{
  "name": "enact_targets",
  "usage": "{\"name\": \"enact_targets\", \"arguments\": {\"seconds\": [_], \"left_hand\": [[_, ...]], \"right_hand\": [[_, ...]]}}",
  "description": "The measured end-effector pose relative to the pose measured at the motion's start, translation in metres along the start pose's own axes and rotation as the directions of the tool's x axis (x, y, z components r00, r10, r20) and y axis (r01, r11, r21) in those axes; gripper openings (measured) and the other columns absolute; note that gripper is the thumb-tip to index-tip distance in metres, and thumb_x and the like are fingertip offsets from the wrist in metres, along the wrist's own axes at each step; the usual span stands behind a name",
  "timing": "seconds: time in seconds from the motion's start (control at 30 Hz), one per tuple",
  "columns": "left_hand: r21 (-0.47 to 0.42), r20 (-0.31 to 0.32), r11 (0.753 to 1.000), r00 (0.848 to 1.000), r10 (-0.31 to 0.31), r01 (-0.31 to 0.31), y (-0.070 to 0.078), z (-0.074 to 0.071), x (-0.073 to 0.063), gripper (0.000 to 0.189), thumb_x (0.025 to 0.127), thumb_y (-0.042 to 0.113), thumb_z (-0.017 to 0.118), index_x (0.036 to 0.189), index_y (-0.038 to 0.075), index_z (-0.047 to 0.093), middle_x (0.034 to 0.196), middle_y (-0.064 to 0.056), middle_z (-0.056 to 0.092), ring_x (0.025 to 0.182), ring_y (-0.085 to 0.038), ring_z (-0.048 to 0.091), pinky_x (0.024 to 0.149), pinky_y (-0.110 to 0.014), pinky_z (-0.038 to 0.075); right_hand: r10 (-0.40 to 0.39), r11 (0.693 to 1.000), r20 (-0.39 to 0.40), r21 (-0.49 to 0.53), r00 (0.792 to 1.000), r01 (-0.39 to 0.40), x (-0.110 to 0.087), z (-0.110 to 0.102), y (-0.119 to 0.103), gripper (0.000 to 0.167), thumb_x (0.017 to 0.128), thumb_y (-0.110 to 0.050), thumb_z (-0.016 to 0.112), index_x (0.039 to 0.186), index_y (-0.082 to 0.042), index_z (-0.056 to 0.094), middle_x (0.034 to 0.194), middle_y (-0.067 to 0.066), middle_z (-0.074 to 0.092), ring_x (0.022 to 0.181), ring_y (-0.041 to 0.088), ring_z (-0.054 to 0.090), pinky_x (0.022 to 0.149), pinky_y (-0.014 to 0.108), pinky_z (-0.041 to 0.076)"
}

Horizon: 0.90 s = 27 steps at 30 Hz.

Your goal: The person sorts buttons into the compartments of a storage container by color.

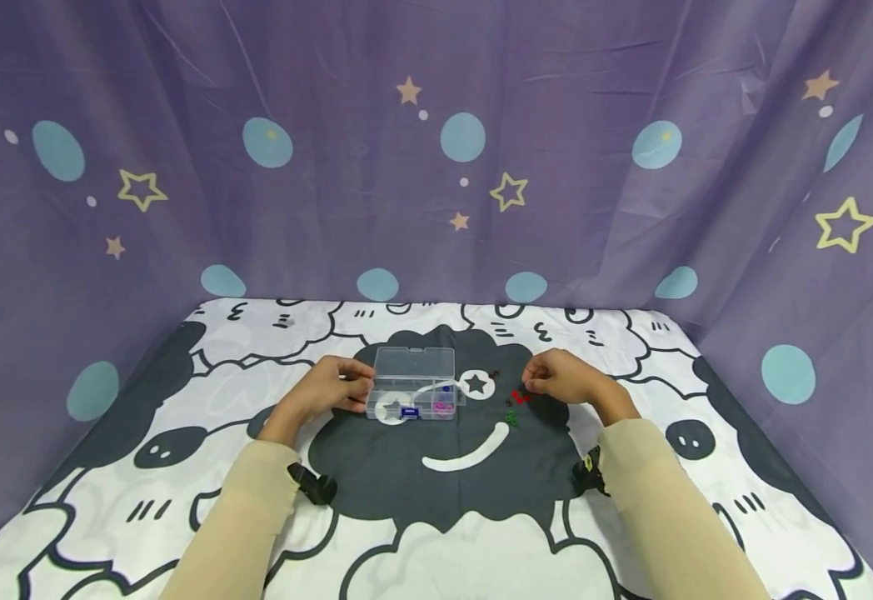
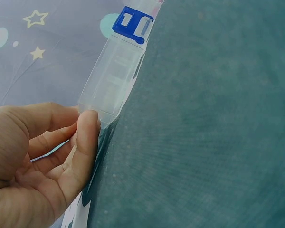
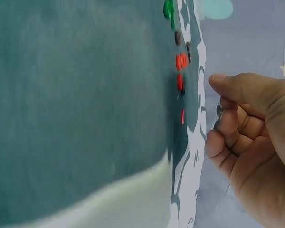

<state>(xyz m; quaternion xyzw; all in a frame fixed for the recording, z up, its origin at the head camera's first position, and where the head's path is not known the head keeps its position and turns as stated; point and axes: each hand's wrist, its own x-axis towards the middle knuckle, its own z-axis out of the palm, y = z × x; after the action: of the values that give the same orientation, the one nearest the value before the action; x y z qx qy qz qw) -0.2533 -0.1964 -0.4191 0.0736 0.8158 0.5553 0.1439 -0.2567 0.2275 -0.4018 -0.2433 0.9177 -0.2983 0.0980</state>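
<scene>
A clear plastic compartment box [image 1: 411, 406] lies with its lid [image 1: 414, 363] raised at the back and a blue latch [image 2: 132, 24] on its front. My left hand [image 1: 326, 390] grips the box's left end, thumb and fingers at the corner. Pink pieces [image 1: 443, 407] and a small blue piece [image 1: 446, 388] sit in its right-hand compartments. My right hand [image 1: 566, 379] hovers with bent fingers just over small red button-like discs [image 3: 179, 82]. Nothing shows between its fingertips [image 3: 217, 80]. Green discs [image 1: 511, 418] and dark brown ones [image 3: 178, 38] lie close by.
A cloth [image 1: 399, 533] printed with cartoon sheep covers the table. Behind it and at both sides hangs a purple curtain [image 1: 346, 200] with stars and blue dots. The white curve [image 1: 466, 458] in front of the box is printed on the cloth.
</scene>
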Motion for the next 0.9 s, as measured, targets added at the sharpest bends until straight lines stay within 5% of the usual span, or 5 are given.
{"name": "enact_targets", "arguments": {"seconds": [0.9], "left_hand": [[-0.007, -0.007, 1.000, 1.000, 0.007, -0.007, -0.003, 0.000, 0.001, 0.029, 0.100, 0.000, 0.064, 0.128, -0.008, 0.065, 0.115, -0.021, 0.062, 0.079, -0.020, 0.070, 0.071, -0.035, 0.066]], "right_hand": [[0.094, 0.995, 0.066, 0.018, 0.993, -0.095, -0.003, -0.007, 0.019, 0.007, 0.088, 0.001, 0.076, 0.092, -0.002, 0.071, 0.077, 0.000, 0.068, 0.070, 0.012, 0.058, 0.065, 0.028, 0.051]]}}
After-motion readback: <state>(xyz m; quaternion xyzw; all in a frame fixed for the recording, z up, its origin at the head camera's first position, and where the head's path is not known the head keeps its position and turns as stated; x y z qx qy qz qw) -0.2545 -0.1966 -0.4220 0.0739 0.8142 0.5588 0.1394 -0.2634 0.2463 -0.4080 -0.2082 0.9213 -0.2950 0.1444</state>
